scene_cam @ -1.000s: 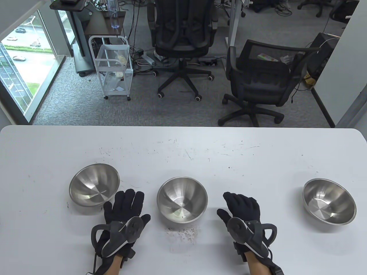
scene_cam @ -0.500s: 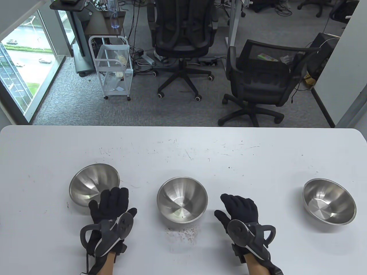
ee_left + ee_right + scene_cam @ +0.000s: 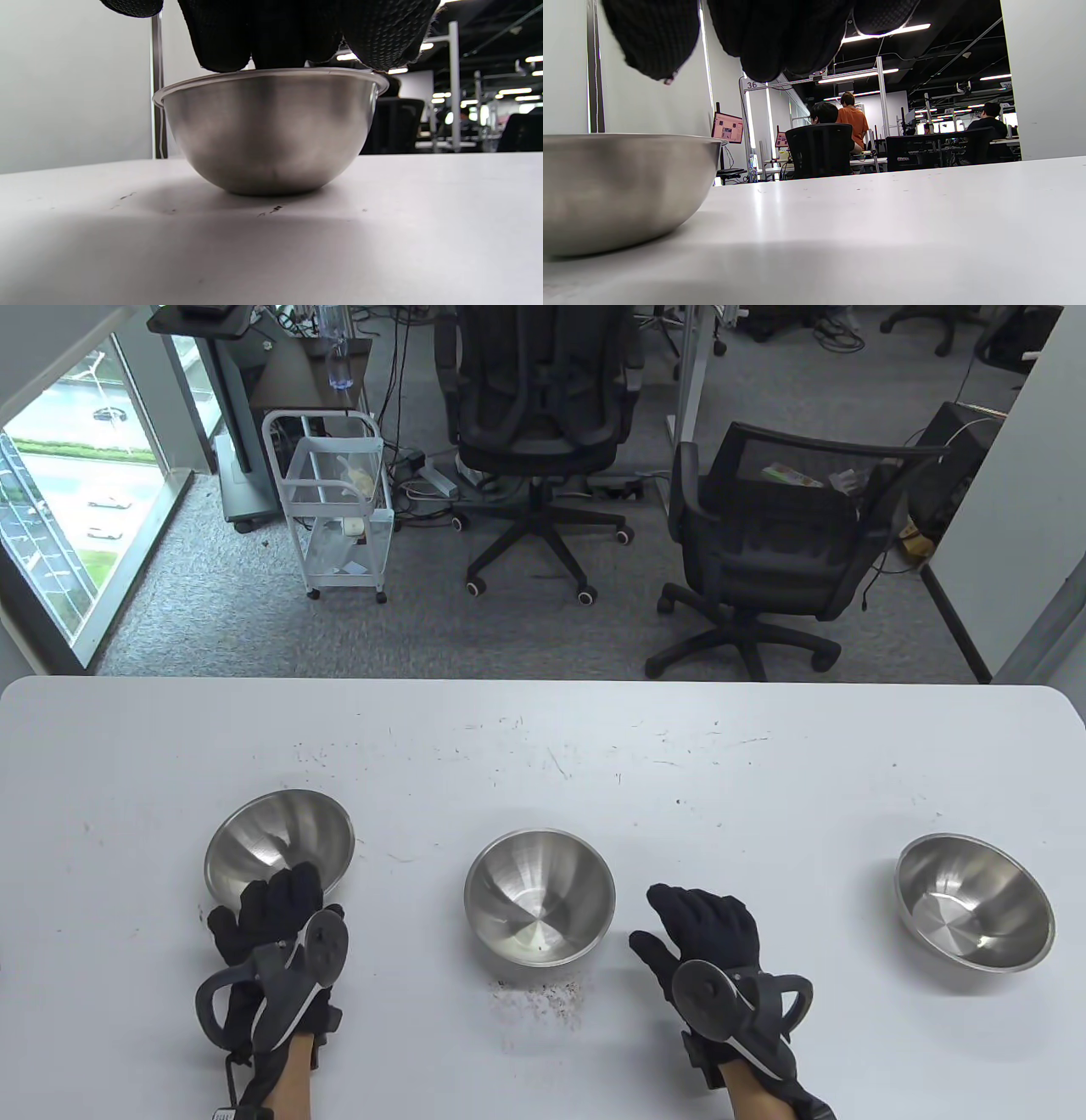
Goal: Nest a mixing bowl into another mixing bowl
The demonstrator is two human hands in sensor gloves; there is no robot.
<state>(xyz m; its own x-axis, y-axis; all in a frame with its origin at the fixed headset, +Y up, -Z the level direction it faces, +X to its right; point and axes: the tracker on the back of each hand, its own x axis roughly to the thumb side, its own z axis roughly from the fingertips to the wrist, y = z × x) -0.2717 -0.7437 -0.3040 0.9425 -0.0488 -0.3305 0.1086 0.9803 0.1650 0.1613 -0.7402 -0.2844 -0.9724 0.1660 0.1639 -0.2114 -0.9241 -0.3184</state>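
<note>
Nearest, along the front edge of the white table [image 3: 764, 780], both gloved hands rest low, each with a tracker strapped on its back. Her left hand [image 3: 267, 912] has its fingers [image 3: 237, 38] curled over the near rim of the left mixing bowl [image 3: 280, 848]; from the left wrist view the fingertips sit right on that rim while the bowl stands flat on the tabletop, though whether they actually pinch the rim I cannot tell. The right hand [image 3: 704, 929] lies on bare table with fingers spread loosely, gripping nothing, just to the right of the middle mixing bowl [image 3: 540, 897], whose side fills the left of the right wrist view. A patch of dark crumbs [image 3: 543, 997] speckles the table just in front of the middle bowl. Well off to the right stands a third steel bowl [image 3: 976, 902], alone. All three bowls sit upright and apart from one another, none nested. Beyond the far table edge, on grey carpet, are two black office chairs [image 3: 543, 432] and a white wire cart [image 3: 335, 509] near the window.
</note>
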